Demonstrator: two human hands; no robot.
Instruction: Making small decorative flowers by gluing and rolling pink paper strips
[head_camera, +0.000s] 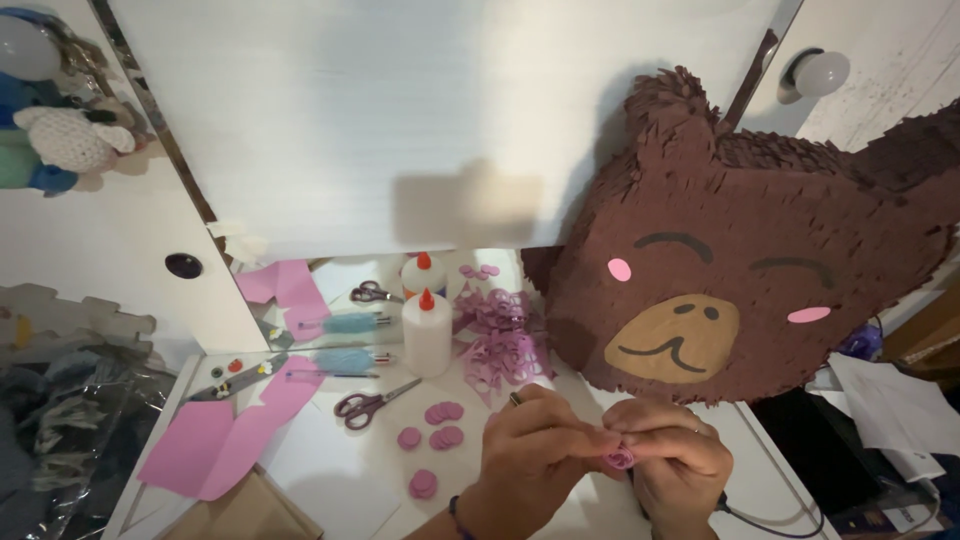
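Observation:
My left hand (535, 450) and my right hand (675, 455) meet low in the middle of the view, fingertips pinched together on a small rolled pink paper piece (620, 458). The roll sits between both thumbs and forefingers. Just left of my hands lie several round pink paper discs (440, 425) on the white table (330, 465). A big brown fringed bear-face piñata (740, 270) leans against the wall right behind my hands, with pink cheeks and a tan muzzle.
A white glue bottle with a red tip (427, 335) stands mid-table beside curled pink paper strips (500, 340). Purple-handled scissors (368, 405), a pink paper sheet (215, 435), a blue pen (345, 362) and pliers (240, 378) lie left. Papers and a cable sit at right.

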